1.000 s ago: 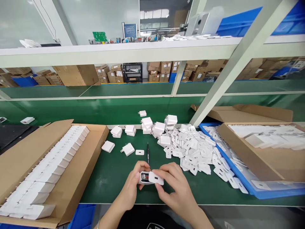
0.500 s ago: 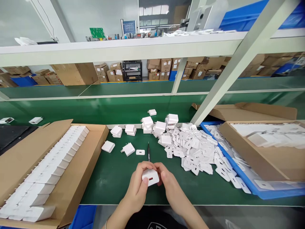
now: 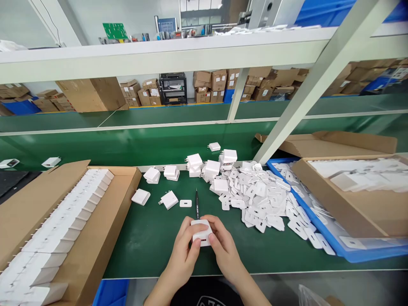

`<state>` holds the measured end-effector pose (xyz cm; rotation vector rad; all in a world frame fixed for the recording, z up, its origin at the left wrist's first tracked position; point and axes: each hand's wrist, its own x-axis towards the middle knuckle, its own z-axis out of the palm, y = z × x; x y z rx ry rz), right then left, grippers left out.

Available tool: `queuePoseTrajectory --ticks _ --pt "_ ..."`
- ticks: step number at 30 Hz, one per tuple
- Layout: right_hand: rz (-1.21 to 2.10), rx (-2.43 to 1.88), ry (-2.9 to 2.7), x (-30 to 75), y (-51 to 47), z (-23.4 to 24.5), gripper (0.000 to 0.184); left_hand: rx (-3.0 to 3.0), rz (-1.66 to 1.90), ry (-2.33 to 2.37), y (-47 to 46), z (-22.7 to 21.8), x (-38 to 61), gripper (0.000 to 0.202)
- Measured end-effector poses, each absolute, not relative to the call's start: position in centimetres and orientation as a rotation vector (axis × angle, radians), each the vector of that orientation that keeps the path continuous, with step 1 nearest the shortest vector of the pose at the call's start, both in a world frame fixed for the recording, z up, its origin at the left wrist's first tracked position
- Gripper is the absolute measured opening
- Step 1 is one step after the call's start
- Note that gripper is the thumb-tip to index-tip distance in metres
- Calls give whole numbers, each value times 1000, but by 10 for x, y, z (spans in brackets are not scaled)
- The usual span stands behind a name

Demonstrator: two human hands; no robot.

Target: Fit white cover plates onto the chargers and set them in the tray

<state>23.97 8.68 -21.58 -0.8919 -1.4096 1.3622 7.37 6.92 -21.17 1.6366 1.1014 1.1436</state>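
Observation:
Both hands hold one white charger [image 3: 201, 236] above the front of the green table. My left hand [image 3: 184, 246] grips it from the left, a finger across its top and the thumb at the slotted end. On the other side my right hand [image 3: 222, 244] closes on it with thumb and fingers. A dark slot shows on the end facing me. Just beyond the hands lies a black pen-like tool [image 3: 197, 206], pointing away. Left of that tool is a flat white cover plate [image 3: 185, 203] with a slot, beside a charger with prongs [image 3: 168, 199].
Several chargers [image 3: 212, 169] stand behind a large heap of white cover plates [image 3: 264, 197]. At left is a cardboard box [image 3: 123, 212] with rows of chargers. A blue tray [image 3: 360, 256] supports another open box [image 3: 344, 212] at right. A slanted post [image 3: 306, 93] rises there.
The charger has been tilted, so more of its top faces me. My right hand has come in against its right side, and my left finger now lies over the top. The view has shifted slightly.

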Motion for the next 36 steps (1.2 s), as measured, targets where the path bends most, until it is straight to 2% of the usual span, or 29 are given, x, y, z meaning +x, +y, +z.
queuePoseTrajectory --ticks 7,13,16,19,23,26,29,32,36 --pt "1305 -936 -1399 236 85 -234 35 1585 1104 1159 66 -216 75 45" --pt "1411 -935 -1613 245 95 -211 38 1649 1205 1172 64 -219 63 45" --pt "1346 -991 -1703 247 99 -202 45 1245 1230 1158 60 -219 64 57" --pt "1360 -947 -1683 243 98 -204 52 770 1172 907 56 -216 68 65" --pt "1369 -910 -1785 236 92 -211 55 723 1182 811 49 -211 56 75" --pt "1141 -1055 -1924 241 95 -216 54 1054 1291 1182 38 -197 20 64" --pt "644 -1270 -1944 257 107 -228 44 1516 1267 1881 25 -173 -34 42" --pt "184 -1400 -1941 279 120 -246 50 1665 844 2623 10 -153 -92 42" --pt "-123 -1479 -2037 298 125 -263 62 1676 98 2938 -5 -152 -150 45"
